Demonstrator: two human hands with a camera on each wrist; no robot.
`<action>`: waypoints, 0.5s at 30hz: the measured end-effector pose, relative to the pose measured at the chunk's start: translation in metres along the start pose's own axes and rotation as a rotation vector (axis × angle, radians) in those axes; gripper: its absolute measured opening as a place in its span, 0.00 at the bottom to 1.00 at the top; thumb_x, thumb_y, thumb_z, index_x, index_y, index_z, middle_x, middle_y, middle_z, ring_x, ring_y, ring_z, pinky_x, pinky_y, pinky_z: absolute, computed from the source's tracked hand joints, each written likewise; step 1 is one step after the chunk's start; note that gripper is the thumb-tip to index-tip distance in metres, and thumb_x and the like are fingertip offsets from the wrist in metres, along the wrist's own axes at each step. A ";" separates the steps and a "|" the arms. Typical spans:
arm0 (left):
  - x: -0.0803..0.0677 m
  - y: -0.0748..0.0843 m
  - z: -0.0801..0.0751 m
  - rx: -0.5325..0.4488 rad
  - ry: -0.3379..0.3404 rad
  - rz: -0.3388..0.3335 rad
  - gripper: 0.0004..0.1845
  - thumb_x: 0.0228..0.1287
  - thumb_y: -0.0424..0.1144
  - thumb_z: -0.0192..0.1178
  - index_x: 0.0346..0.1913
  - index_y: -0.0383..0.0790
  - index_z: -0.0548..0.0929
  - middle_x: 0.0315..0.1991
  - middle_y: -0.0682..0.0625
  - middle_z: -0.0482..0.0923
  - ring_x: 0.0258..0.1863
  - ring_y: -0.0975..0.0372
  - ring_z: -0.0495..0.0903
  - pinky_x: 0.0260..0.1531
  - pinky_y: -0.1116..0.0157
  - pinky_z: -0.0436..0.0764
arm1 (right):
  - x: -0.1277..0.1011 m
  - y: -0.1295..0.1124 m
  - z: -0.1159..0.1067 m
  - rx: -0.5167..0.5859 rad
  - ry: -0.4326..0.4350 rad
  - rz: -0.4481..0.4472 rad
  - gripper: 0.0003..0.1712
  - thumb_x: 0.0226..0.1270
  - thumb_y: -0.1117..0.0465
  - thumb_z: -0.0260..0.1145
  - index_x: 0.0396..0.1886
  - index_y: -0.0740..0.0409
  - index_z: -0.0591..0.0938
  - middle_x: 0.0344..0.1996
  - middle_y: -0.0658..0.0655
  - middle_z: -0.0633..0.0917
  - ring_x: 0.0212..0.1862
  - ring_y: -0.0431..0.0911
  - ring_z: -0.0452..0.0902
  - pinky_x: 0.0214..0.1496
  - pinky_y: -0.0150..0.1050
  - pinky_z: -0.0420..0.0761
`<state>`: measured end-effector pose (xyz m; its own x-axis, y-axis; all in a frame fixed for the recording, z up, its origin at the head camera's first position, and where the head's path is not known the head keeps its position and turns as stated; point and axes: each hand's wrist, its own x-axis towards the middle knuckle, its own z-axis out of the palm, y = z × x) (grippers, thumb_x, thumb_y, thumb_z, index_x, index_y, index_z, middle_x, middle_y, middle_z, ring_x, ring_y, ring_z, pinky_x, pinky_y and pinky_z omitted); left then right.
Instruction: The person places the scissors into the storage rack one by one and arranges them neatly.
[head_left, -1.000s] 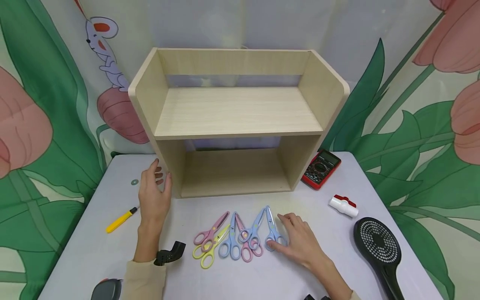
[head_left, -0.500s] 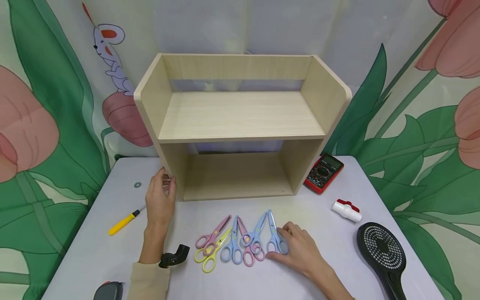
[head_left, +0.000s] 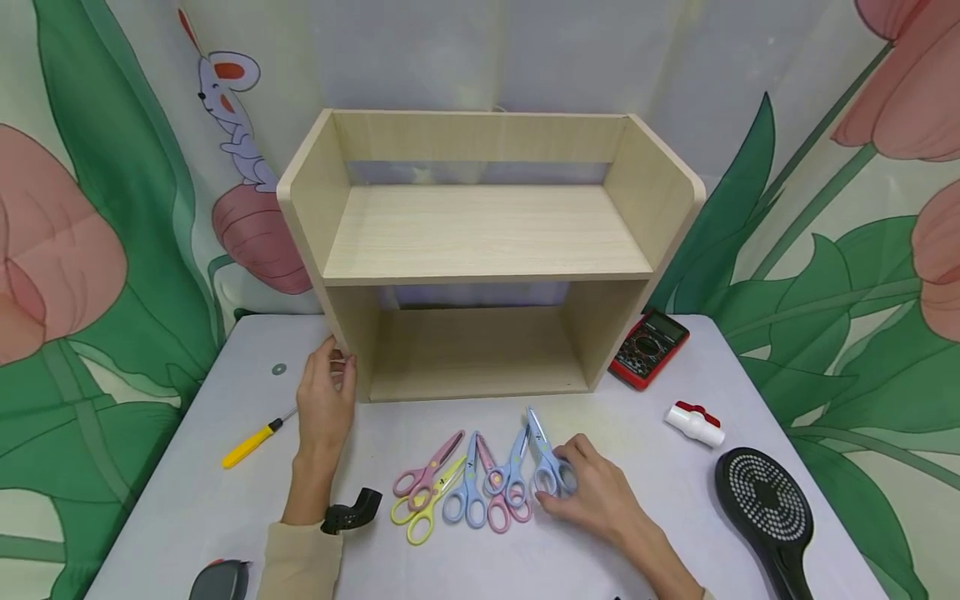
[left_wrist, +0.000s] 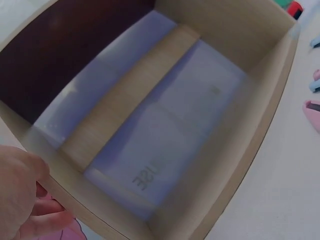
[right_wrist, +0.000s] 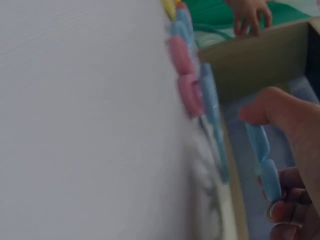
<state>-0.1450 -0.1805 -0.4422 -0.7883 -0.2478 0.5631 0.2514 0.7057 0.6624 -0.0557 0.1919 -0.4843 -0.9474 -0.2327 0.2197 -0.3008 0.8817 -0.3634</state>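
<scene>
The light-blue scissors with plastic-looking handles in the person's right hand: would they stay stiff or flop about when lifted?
The light-blue scissors will likely stay stiff, as their blades look straight. They seem light, being slim beside the person's right hand, which pinches their loops. Being two crossed halves, they might swing open if that squeeze loosens.

Faint letters, seemingly "USE" (the rest blurred), stand on the pale backdrop.

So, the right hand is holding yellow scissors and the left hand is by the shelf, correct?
No, the scissors are blue, as the right wrist view shows. The right hand does hold them, and the left hand is by the shelf.
</scene>
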 end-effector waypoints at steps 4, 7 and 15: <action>0.000 -0.001 0.001 0.009 -0.006 -0.002 0.25 0.70 0.32 0.61 0.67 0.34 0.71 0.49 0.36 0.77 0.45 0.49 0.83 0.44 0.51 0.88 | 0.012 -0.011 -0.014 0.052 0.125 -0.167 0.32 0.42 0.40 0.80 0.43 0.55 0.84 0.39 0.44 0.78 0.30 0.33 0.72 0.28 0.24 0.76; 0.000 -0.001 0.001 0.012 0.002 -0.001 0.24 0.70 0.32 0.62 0.66 0.34 0.71 0.49 0.36 0.77 0.45 0.49 0.83 0.43 0.52 0.88 | 0.025 -0.025 -0.028 0.100 0.208 -0.325 0.33 0.45 0.39 0.79 0.44 0.56 0.84 0.38 0.46 0.80 0.31 0.33 0.75 0.30 0.23 0.79; 0.000 -0.001 0.001 -0.004 -0.009 -0.016 0.23 0.71 0.34 0.61 0.65 0.34 0.71 0.49 0.36 0.77 0.45 0.48 0.83 0.43 0.51 0.89 | 0.072 -0.080 -0.070 0.191 0.386 -0.630 0.36 0.50 0.36 0.74 0.46 0.60 0.83 0.39 0.52 0.81 0.33 0.40 0.78 0.30 0.30 0.81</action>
<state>-0.1452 -0.1804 -0.4431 -0.7973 -0.2533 0.5479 0.2408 0.6989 0.6735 -0.0918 0.1333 -0.3760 -0.4954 -0.4777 0.7255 -0.8189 0.5355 -0.2066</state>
